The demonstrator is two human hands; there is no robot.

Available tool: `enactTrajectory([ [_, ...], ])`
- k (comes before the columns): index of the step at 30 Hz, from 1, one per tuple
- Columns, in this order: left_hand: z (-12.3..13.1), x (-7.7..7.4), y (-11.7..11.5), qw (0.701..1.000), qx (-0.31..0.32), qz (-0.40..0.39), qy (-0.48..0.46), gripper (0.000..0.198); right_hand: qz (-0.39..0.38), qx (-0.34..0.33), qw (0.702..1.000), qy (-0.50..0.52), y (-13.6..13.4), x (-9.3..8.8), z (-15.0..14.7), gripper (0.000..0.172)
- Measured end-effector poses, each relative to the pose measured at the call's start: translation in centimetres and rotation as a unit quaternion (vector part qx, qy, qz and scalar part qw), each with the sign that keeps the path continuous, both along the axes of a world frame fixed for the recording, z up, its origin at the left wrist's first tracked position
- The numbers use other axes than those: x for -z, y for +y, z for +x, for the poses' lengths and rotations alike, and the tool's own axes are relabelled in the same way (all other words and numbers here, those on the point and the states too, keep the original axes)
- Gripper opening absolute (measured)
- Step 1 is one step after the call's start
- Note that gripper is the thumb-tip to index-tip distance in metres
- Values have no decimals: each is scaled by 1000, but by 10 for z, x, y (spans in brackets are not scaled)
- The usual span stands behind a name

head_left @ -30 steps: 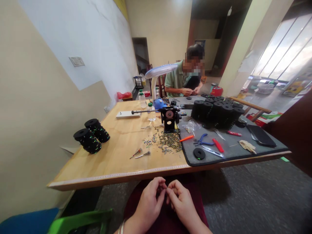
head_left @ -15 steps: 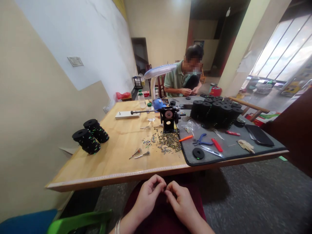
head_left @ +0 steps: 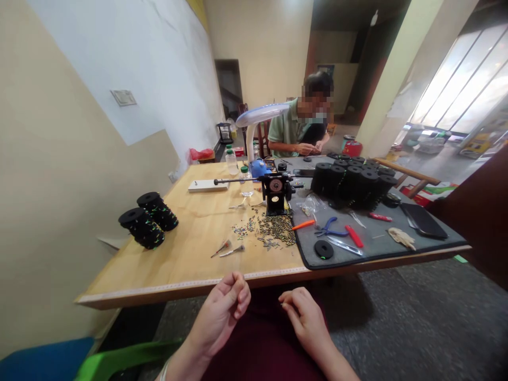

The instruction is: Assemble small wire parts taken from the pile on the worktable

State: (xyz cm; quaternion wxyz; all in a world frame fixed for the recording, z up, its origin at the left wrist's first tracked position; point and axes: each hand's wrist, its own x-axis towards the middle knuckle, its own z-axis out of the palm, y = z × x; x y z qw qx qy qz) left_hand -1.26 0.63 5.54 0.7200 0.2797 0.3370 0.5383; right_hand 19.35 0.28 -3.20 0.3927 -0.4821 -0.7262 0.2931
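Note:
Below the table's front edge, my left hand (head_left: 224, 307) is closed, thumb pressed against the fingers; whatever it pinches is too small to name. Apart from it, over my lap, my right hand (head_left: 305, 316) is also closed in a pinch, with a tiny dark speck at the fingertips. On the wood just beyond them lie two thin pointed tools (head_left: 232, 252) side by side. Behind these spreads a pile of small brass-and-dark metal pieces (head_left: 278, 227), with small coloured bits (head_left: 243, 230) to its left. A black winding device (head_left: 274, 191) with a long rod stands behind the pile.
Two black foam spools (head_left: 137, 225) stand at the left; several more (head_left: 359, 180) crowd the grey mat (head_left: 381, 238). The mat also holds blue pliers (head_left: 331, 227), a red-handled tool (head_left: 354, 236) and a black foam disc (head_left: 324, 250). A lamp (head_left: 260, 114) stands before a seated co-worker (head_left: 283, 129).
My hands have moved apart from their meeting point. The left one has shifted left and slightly up, the right one a little to the right.

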Motion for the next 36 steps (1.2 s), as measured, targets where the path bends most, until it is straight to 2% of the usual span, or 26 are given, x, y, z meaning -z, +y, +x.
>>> enactTrajectory([
  [3,-1,-6,-3,1000,-2,9,13,25,9,20,1000,-10,3,6,6,15],
  [7,7,-1,-4,991,3,48,129,24,36,30,998,-37,8,6,14,18],
  [10,14,5,-3,966,18,102,237,24,58,67,995,-36,7,-3,18,20],
  [13,18,5,-3,929,35,157,333,22,49,77,996,13,1,-22,14,20],
  [17,21,1,-5,862,18,264,434,16,-59,-12,989,135,-6,-51,-9,21],
  [20,20,0,-6,832,-5,299,467,14,-154,-100,957,224,-6,-61,-30,23],
  [22,17,1,-6,828,-14,299,475,13,-205,-130,935,259,-4,-58,-39,24],
  [24,13,5,-6,831,-17,293,472,14,-234,-131,929,256,-3,-50,-44,25],
  [26,11,11,-6,836,-13,288,467,15,-219,-115,946,208,-1,-42,-44,26],
  [28,11,16,-6,839,-3,283,465,15,-168,-106,970,138,-1,-35,-42,24],
  [31,12,22,-6,840,17,273,468,14,-112,-113,984,76,-1,-28,-39,20],
  [33,12,23,-4,839,23,264,475,13,-111,-106,985,80,0,-26,-39,20],
  [36,3,20,8,823,-9,255,508,15,-181,-68,969,155,2,-24,-40,27],
])
